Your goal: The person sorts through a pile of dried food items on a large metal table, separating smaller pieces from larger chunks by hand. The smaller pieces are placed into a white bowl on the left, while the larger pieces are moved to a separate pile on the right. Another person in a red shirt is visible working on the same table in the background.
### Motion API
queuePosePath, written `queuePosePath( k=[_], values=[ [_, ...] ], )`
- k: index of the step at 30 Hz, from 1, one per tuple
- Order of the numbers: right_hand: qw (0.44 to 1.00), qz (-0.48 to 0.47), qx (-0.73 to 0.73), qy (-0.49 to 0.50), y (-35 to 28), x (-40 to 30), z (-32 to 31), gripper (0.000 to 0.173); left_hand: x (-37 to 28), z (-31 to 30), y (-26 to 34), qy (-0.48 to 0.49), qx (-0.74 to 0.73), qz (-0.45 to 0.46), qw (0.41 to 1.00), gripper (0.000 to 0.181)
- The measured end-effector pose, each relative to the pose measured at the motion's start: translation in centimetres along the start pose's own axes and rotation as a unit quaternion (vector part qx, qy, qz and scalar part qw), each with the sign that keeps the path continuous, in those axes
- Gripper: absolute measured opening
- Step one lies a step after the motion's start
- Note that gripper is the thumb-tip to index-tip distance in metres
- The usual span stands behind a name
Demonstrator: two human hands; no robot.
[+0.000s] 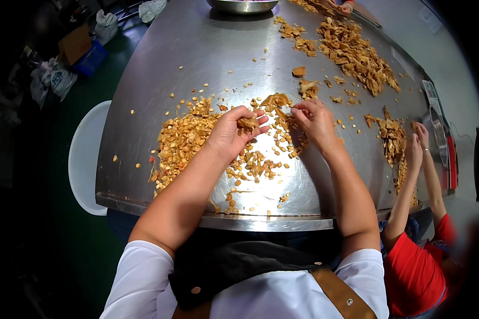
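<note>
My left hand [236, 133] is palm up, its fingers curled around brown, dried-looking food pieces [247, 123]. Thumb and fingers of my right hand [316, 121] are pinched together at a small brown piece [290, 121], partly hidden by the fingertips. A larger wrinkled brown clump [274, 100] rests on the steel table [207, 44] just beyond and between both hands. A heap of pale yellow, kernel-like bits [181, 143] spreads to the left, partly behind my left forearm. Looser bits [259, 164] are scattered below my hands.
Across the table's far right lies a long pile of brown pieces [355, 56]. A person's hands [417, 145] work at a smaller pile [393, 137] on the right. Another person's hand [343, 8] is at the far edge. A metal bowl [243, 7] stands at the back.
</note>
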State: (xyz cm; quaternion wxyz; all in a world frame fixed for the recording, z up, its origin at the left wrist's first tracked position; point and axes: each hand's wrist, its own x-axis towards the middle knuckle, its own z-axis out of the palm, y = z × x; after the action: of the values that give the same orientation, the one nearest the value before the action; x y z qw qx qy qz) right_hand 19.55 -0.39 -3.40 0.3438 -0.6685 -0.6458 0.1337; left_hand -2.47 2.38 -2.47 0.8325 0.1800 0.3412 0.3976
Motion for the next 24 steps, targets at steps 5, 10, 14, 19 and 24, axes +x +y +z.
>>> queuePosePath(
  k=[5,10,14,19,24],
  values=[
    [0.992,-0.096,-0.080,0.005,0.7,-0.5,1.9,0.018,0.2,0.1,-0.2,0.021,0.088,-0.005,0.996,0.006],
    [0.974,0.054,0.129,-0.176,-3.0,-0.9,0.4,0.019,0.1,-0.2,-1.7,-0.008,0.165,-0.036,0.986,0.019],
    [0.995,0.006,0.093,-0.015,-2.5,0.1,1.1,0.019,0.3,-0.3,-1.5,0.022,0.134,-0.004,0.991,0.021],
    [0.989,-0.126,-0.056,0.058,0.9,1.4,3.9,0.031,0.7,0.0,-0.5,0.031,0.068,0.006,0.997,0.020],
    [0.997,-0.067,-0.040,0.010,1.9,2.2,3.4,0.024,0.7,-1.4,1.2,0.009,0.030,0.031,0.999,0.021]
  ],
)
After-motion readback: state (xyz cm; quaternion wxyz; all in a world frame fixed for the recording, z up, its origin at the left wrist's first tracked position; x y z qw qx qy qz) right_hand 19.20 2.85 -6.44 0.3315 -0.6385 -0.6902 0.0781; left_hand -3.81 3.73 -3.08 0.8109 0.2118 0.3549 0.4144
